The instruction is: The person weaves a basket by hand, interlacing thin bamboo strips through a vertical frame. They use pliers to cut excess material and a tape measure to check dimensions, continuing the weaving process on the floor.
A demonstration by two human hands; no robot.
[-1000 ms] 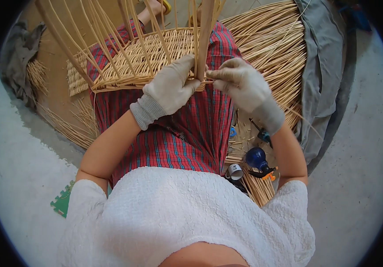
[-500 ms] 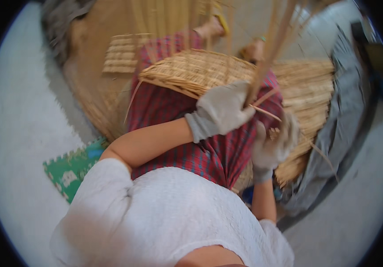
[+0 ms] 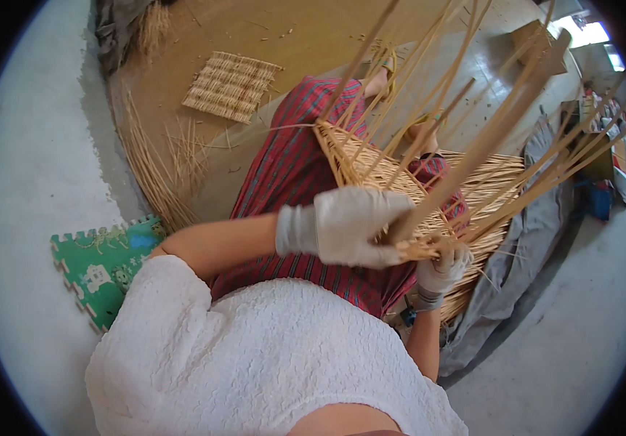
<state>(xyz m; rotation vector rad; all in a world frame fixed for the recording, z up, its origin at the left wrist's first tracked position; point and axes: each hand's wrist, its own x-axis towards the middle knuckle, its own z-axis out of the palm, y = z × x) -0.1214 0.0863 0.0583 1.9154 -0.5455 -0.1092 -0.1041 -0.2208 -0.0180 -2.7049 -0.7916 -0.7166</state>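
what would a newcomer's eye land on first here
Probably the woven base over the red plaid trousers, its pale canes fanning toward the upper right. Next, the left gloved hand at the foot of a thick wooden stick, with the right gloved hand beside it. The bright green mat at the left also stands out.

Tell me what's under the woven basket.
Red checked trousers run beneath the basket, showing past its edges. Whatever it covers directly, including any contact with the trousers, cannot be seen.
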